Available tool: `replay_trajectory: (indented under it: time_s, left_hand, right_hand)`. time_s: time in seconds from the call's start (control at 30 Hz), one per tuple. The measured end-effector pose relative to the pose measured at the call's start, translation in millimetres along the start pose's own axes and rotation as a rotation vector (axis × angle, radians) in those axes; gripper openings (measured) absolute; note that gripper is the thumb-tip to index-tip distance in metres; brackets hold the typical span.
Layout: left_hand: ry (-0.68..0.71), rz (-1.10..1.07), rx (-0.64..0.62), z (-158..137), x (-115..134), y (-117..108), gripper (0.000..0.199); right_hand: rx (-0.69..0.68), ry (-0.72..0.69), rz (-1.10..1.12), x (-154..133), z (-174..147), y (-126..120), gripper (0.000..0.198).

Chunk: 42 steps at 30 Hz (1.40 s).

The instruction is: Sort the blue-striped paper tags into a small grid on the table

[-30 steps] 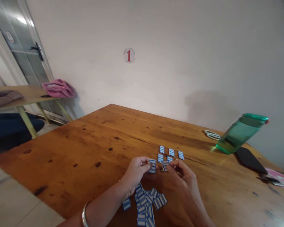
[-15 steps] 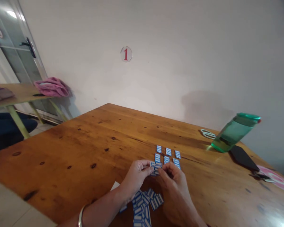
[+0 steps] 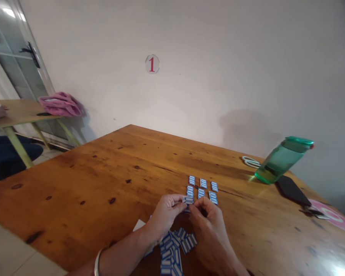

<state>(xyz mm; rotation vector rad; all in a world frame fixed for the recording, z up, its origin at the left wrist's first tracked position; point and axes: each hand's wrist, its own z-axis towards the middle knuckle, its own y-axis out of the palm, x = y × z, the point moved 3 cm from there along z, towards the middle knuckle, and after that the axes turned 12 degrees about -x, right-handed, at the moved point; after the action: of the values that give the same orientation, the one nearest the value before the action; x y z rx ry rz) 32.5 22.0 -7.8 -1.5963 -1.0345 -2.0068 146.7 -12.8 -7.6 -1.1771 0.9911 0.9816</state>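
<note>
Small blue-and-white striped cards lie on the wooden table (image 3: 97, 191). My left hand (image 3: 166, 214) pinches one such striped card (image 3: 187, 200) between thumb and fingers. At the card's right side, my right hand (image 3: 211, 226) has its thumb and fingertips closed on it, hiding part of it. Just beyond my fingers, several cards are laid out in two short rows, with one card (image 3: 203, 183) in the middle of the far row. Under my wrists is a loose overlapping pile of the same cards (image 3: 171, 255). A white piece of paper (image 3: 138, 225) is partly covered by my left forearm.
To the right stand a green water bottle (image 3: 284, 161), a coiled white cable (image 3: 250, 162), a dark flat phone-like object (image 3: 293, 190) and keys (image 3: 314, 212) by a pink round sticker (image 3: 333, 216). Another table (image 3: 25, 111) at the far left bears a pink cloth (image 3: 61, 104).
My right fingers have moved closer to the left ones and cover more of the held card. The whole view has shifted slightly. The rows and the pile look unchanged.
</note>
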Motion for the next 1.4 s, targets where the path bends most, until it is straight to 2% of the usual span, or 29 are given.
replay_trajectory:
  time_s: [0.23, 0.4, 0.53, 0.7, 0.87, 0.93, 1.07, 1.13, 1.4]
  left_hand:
    - [0.016, 0.026, -0.035, 0.1, 2.2, 2.4, 0.027]
    - [0.003, 0.035, 0.020, -0.3, -0.4, -1.5, 0.024]
    - [-0.028, -0.021, 0.128, -3.1, 5.4, -13.2, 0.023]
    - [0.011, -0.160, 0.315, -9.8, 20.4, -33.4, 0.025]
    - [0.045, -0.249, 0.342, -11.4, 24.6, -39.9, 0.022]
    - [0.044, -0.249, 0.338, -11.2, 24.5, -39.3, 0.021]
    - [0.028, -0.246, 0.343, -11.2, 24.7, -38.1, 0.018]
    - [0.029, -0.244, 0.336, -11.4, 25.1, -37.6, 0.018]
    - [0.042, -0.256, 0.344, -12.2, 25.3, -40.1, 0.013]
  right_hand:
    - [0.013, 0.004, -0.078, 1.9, -0.9, 1.7, 0.020]
    - [0.019, -0.026, -0.108, -3.3, -3.0, 3.5, 0.018]
    - [-0.154, -0.079, -0.205, -14.5, -2.6, -1.7, 0.012]
    - [-0.382, -0.108, -0.391, -18.9, -2.7, -8.8, 0.010]
    - [-0.521, -0.144, -0.470, -17.9, -9.6, 8.4, 0.008]
    - [-0.515, -0.149, -0.565, -19.6, -14.4, 18.4, 0.003]
    - [-0.449, -0.148, -0.847, -21.5, -23.3, 33.4, 0.014]
    - [-0.436, -0.130, -0.919, -19.2, -25.3, 37.3, 0.014]
    - [-0.497, -0.025, -0.864, -13.4, -22.6, 37.3, 0.005]
